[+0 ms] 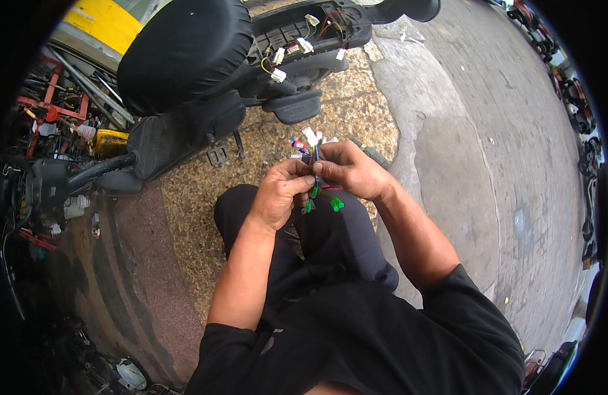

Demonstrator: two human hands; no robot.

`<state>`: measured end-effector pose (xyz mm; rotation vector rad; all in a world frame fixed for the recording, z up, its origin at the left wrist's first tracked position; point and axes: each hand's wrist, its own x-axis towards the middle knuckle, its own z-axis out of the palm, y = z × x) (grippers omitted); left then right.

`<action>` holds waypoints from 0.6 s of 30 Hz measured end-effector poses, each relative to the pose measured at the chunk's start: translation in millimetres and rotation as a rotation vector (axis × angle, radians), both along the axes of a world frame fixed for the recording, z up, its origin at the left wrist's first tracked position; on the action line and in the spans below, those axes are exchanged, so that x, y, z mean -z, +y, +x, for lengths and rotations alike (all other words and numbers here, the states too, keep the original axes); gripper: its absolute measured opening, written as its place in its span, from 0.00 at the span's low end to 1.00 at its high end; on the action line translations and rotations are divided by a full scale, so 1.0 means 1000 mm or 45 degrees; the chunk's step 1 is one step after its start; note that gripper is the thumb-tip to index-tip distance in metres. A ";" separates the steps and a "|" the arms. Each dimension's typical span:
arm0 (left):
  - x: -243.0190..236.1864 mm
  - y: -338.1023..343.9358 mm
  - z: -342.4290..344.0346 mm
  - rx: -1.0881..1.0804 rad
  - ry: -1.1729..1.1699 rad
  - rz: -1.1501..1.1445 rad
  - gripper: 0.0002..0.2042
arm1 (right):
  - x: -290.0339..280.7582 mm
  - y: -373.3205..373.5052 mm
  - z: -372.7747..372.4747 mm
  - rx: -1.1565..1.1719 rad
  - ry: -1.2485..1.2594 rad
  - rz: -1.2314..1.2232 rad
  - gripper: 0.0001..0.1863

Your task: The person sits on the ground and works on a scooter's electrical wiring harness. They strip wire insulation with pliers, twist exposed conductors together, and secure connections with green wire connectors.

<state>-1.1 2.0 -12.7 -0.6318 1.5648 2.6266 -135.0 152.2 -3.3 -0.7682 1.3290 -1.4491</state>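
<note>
My left hand [282,192] and my right hand [353,171] meet just above my knees, thumbs and fingers closed on a small bundle of wires. White plug connectors [310,137] stick up from the bundle beyond my fingers, along with a red and blue piece [298,144]. Below the fingers hang green sleeved wire ends [336,205], with another green one [314,191] close to my left thumb. A blue wire runs up beside my right fingertips. Exactly which wire each hand pinches is partly hidden by the fingers.
Ahead lies an electric scooter with a black seat [185,56] and an open compartment [317,29], where white connectors [278,76] hang on coloured wires. Metal parts and a red frame [50,99] crowd the left. Paving [514,164] stretches right toward parked vehicles [570,99].
</note>
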 end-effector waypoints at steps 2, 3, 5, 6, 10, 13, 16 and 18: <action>0.002 0.004 0.002 -0.072 0.017 -0.043 0.02 | -0.001 0.000 -0.001 0.001 0.087 -0.004 0.09; 0.002 0.006 0.001 -0.101 0.060 -0.064 0.02 | -0.003 0.000 -0.002 0.015 0.166 -0.019 0.09; 0.000 0.014 0.004 -0.220 0.013 -0.218 0.06 | -0.006 -0.003 0.000 0.079 0.169 -0.007 0.08; 0.000 0.018 0.004 -0.263 0.011 -0.270 0.05 | -0.007 -0.004 0.001 0.100 0.281 0.117 0.07; 0.000 0.033 0.003 -0.501 -0.015 -0.523 0.06 | -0.009 -0.007 0.008 0.226 0.400 -0.045 0.11; 0.005 0.043 0.006 -0.588 0.114 -0.580 0.05 | -0.005 -0.007 0.011 0.253 0.469 -0.010 0.11; 0.010 0.046 0.009 -0.601 0.108 -0.761 0.04 | -0.001 -0.009 0.015 0.286 0.475 0.021 0.11; 0.012 0.047 0.011 -0.612 0.091 -0.835 0.06 | -0.001 -0.010 0.018 0.310 0.527 0.026 0.11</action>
